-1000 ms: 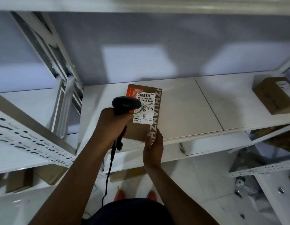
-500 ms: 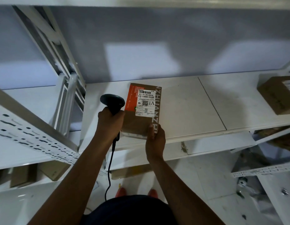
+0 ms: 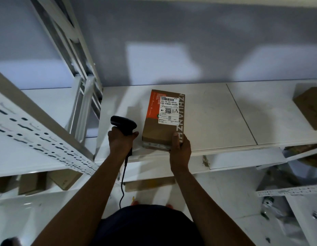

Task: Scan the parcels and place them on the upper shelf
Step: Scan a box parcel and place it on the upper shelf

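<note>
A brown cardboard parcel (image 3: 163, 132) with a white shipping label and an orange strip lies flat on the white upper shelf (image 3: 212, 119), its near end at the shelf's front edge. My right hand (image 3: 179, 146) grips that near right corner, thumb on top. My left hand (image 3: 121, 141) holds a black barcode scanner (image 3: 123, 124) by its handle, just left of the parcel and apart from it; its cable hangs down in front of me.
A second brown box (image 3: 310, 107) sits on the same shelf at the far right. White slotted uprights (image 3: 38, 139) and a ladder-like frame (image 3: 79, 71) stand to the left. Lower shelves hold more cardboard boxes (image 3: 65, 180).
The scanner has moved left, off the parcel's label. The parcel has been pushed further onto the shelf and now lies flat there.
</note>
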